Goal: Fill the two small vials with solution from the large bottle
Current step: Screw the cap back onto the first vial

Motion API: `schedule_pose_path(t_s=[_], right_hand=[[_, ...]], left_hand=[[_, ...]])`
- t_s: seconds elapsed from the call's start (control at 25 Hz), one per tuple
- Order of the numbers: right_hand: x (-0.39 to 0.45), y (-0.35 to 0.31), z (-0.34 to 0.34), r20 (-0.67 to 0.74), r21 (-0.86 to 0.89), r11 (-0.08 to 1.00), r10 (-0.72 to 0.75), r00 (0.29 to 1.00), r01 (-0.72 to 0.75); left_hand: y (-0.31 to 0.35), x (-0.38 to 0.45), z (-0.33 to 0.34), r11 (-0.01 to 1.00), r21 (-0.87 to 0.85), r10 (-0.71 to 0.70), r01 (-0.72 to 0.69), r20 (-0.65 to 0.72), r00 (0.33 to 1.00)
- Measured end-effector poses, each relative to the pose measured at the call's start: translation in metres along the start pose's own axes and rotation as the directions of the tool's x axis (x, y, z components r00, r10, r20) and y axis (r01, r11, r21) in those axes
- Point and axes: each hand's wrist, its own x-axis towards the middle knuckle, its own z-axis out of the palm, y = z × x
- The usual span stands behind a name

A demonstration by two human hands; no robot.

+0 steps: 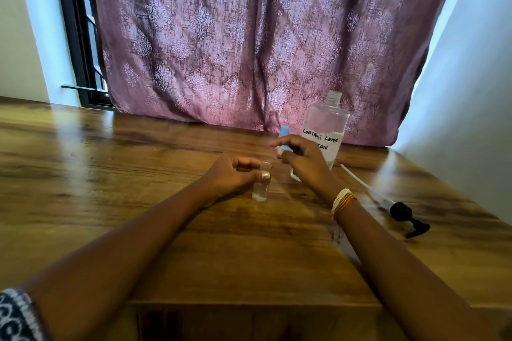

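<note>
Steadying one small vial (260,184) upright on the wooden table (110,174), we are pinching its upper part with our left hand (232,174), thumb and finger curled round it. Our right hand (302,159) is gripping a blue-and-pink object (284,137), perhaps the second vial. We are treating the vial as light, slick and probably fragile, so holding low on its body seems wiser. Behind our right hand, the uncapped large bottle (328,124) is standing.
</note>
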Motion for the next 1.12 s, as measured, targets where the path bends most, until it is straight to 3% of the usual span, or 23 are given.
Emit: schedule_pose_path(t_s=[0.08, 0.2, 0.36, 0.52, 0.76, 0.88, 1.12], right_hand=[[-0.003, -0.01, -0.002, -0.062, 0.213, 0.977, -0.007, 0.998, 0.02], [-0.006, -0.016, -0.005, 0.001, 0.364, 0.931, -0.047, 0.999, 0.044], [-0.009, -0.017, -0.003, 0.139, 0.273, 0.959, -0.12, 0.983, 0.078], [-0.012, -0.022, -0.006, 0.192, 0.154, 0.984, -0.123, 0.974, 0.094], [-0.012, -0.019, 0.007, 0.061, -0.102, 0.987, -0.12, 0.991, 0.126], [-0.013, -0.019, 0.01, 0.052, -0.096, 0.989, -0.105, 0.993, 0.11], [-0.011, -0.024, -0.001, 0.163, 0.025, 0.993, -0.116, 0.98, 0.113]], left_hand=[[-0.001, 0.0, 0.0, 1.0, -0.01, -0.011, 0.011, -0.009, 1.0], [-0.002, 0.001, -0.001, 1.0, -0.019, -0.02, 0.02, -0.019, 1.0], [0.0, -0.002, -0.001, 1.0, 0.01, 0.023, -0.023, -0.002, 1.0], [0.0, -0.002, -0.002, 1.0, 0.011, 0.013, -0.013, 0.007, 1.0], [-0.003, 0.0, -0.003, 0.992, 0.126, 0.029, -0.029, 0.008, 1.0], [-0.003, 0.002, -0.003, 0.991, 0.129, 0.028, -0.028, 0.007, 1.0], [0.0, 0.001, -0.004, 0.997, 0.08, 0.005, -0.006, 0.017, 1.0]])
